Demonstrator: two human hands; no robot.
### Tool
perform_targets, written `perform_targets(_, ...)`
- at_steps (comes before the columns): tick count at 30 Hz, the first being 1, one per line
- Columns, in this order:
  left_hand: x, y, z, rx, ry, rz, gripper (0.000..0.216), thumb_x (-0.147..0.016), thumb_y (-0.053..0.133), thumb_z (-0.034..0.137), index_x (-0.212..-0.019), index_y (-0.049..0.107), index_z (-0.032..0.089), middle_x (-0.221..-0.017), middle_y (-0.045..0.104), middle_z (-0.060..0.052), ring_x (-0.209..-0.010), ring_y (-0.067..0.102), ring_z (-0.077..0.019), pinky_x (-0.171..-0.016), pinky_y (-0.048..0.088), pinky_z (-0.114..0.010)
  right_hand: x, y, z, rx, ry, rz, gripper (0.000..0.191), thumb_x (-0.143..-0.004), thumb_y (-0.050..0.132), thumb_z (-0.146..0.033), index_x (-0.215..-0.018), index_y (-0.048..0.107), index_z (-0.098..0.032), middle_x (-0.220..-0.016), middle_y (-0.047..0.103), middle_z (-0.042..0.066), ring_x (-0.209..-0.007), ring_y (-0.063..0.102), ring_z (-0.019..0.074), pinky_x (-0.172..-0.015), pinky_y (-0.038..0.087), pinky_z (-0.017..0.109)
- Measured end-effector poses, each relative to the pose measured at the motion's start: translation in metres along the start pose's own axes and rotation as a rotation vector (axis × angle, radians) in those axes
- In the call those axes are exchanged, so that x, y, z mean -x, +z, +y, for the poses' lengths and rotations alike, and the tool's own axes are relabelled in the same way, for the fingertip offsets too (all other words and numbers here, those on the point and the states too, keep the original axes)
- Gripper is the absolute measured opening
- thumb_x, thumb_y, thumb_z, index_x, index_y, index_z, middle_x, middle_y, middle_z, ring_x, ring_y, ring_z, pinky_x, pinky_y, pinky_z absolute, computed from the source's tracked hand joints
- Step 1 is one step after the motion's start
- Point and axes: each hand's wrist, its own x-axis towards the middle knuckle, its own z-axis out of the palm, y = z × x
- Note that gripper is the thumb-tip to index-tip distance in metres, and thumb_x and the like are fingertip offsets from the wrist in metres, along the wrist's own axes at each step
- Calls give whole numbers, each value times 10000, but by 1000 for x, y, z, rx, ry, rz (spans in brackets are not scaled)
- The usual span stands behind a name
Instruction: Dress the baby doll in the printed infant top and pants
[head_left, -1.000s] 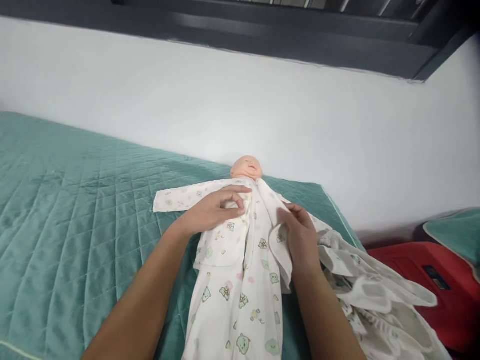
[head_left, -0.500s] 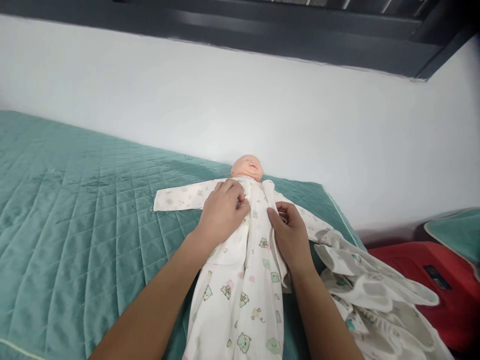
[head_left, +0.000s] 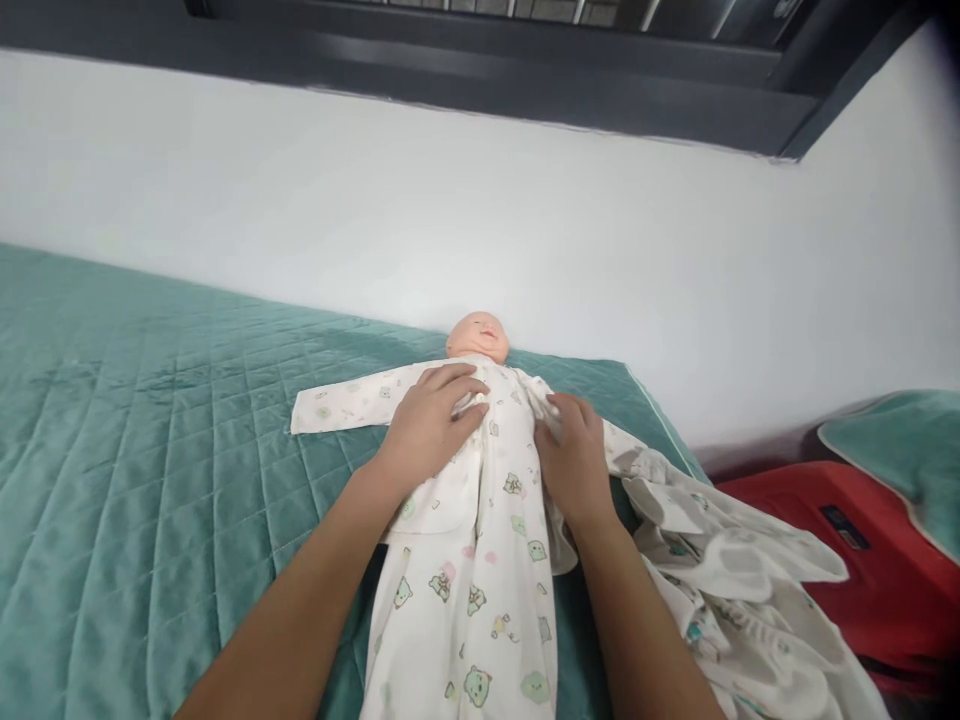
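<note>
A baby doll (head_left: 478,337) lies on its back, its head close to the wall. It wears a white romper (head_left: 495,600) printed with green bears, and a white printed baby shirt (head_left: 341,402) with its front apart and both sleeves spread out. My left hand (head_left: 435,425) rests on the shirt's left front at the chest, fingers spread, thumb and forefinger apart beside a small button. At the shirt's right front edge, my right hand (head_left: 576,455) has its fingers curled round bunched cloth near the doll's shoulder; its fingertips are partly hidden.
A green quilted cover (head_left: 165,480) spreads under the doll. White printed baby clothes (head_left: 742,580) lie heaped at the right, beside a red plastic thing (head_left: 862,560) and another green cloth (head_left: 900,440). Behind stands a white wall (head_left: 375,220) below a dark window frame (head_left: 450,70).
My left hand's fingers have loosened and spread over the chest. My right hand has gone slightly up, and the right front panel is now turned outward. The view has shifted a little.
</note>
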Motion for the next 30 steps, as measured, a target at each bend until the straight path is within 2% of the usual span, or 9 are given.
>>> perform_targets(3, 0, 3, -1, 5, -4, 33, 107, -919, 565, 255, -923, 672, 253, -1244, 629, -3, -1198, 533, -201, -1044, 421, -371, 4, -1, -10, -64, -93, -27, 371, -939, 435, -220, -1290, 557, -203, -1358, 527, 122, -1286, 433, 272, -1097, 384, 465)
perform_targets(6, 1, 5, 1, -51, 6, 96, 118, -915, 581, 256, -865, 686, 234, -1063, 654, -22, -1058, 564, -202, -965, 451, -363, 3, -2, -11, -26, -152, -75, 390, -971, 395, -211, -1323, 561, -230, -1420, 495, 106, -1335, 397, 263, -1118, 374, 470)
perform_targets(10, 0, -1, 3, -61, -12, 165, 144, -911, 582, 235, -838, 705, 219, -888, 654, -15, -926, 574, -188, -877, 460, -335, 1, 4, -2, 63, -151, -126, 403, -993, 343, -221, -1312, 588, -209, -1467, 473, 112, -1399, 336, 285, -1139, 353, 507)
perform_targets(13, -3, -13, -7, 32, -118, 296, 133, -879, 598, 210, -793, 700, 204, -866, 667, -3, -858, 607, -158, -819, 471, -287, 0, 9, 1, 168, -94, -137, 429, -1007, 308, -252, -1323, 588, -180, -1468, 479, 134, -1406, 338, 304, -1144, 333, 521)
perform_targets(17, -3, -30, -45, 6, -352, 542, 127, -846, 602, 256, -784, 696, 197, -843, 682, -7, -824, 623, -165, -805, 479, -277, -2, 8, -4, 306, -12, -180, 447, -1020, 277, -288, -1371, 547, -219, -1484, 473, 112, -1386, 379, 307, -1128, 332, 525)
perform_targets(21, 6, -44, -96, -83, -454, 542, 148, -833, 569, 271, -819, 692, 190, -873, 699, -24, -853, 631, -181, -846, 475, -295, -8, 2, 2, 493, -89, -199, 451, -1012, 312, -279, -1425, 478, -213, -1407, 539, 142, -1341, 427, 321, -1099, 333, 538)
perform_targets(24, 11, -54, -122, -154, -486, 505, 172, -834, 544, 269, -839, 690, 177, -875, 700, -41, -844, 633, -194, -828, 480, -314, -13, -2, 14, 613, -133, -209, 463, -1011, 303, -268, -1443, 454, -201, -1275, 613, 174, -1269, 491, 332, -1067, 343, 554)
perform_targets(27, 13, -55, -129, -203, -479, 451, 201, -859, 515, 272, -852, 689, 171, -893, 692, -65, -873, 628, -221, -859, 480, -358, -17, -6, 18, 618, -69, -266, 466, -1004, 302, -259, -1437, 461, -197, -1239, 627, 183, -1201, 539, 339, -1000, 411, 531)
perform_targets(30, 12, -44, -117, -314, -264, 433, 240, -905, 482, 284, -955, 689, 175, -1022, 676, -99, -1046, 580, -258, -972, 441, -409, -18, -12, 3, 576, -72, -264, 444, -980, 367, -257, -1390, 506, -161, -1381, 534, 213, -1275, 483, 363, -1023, 404, 536)
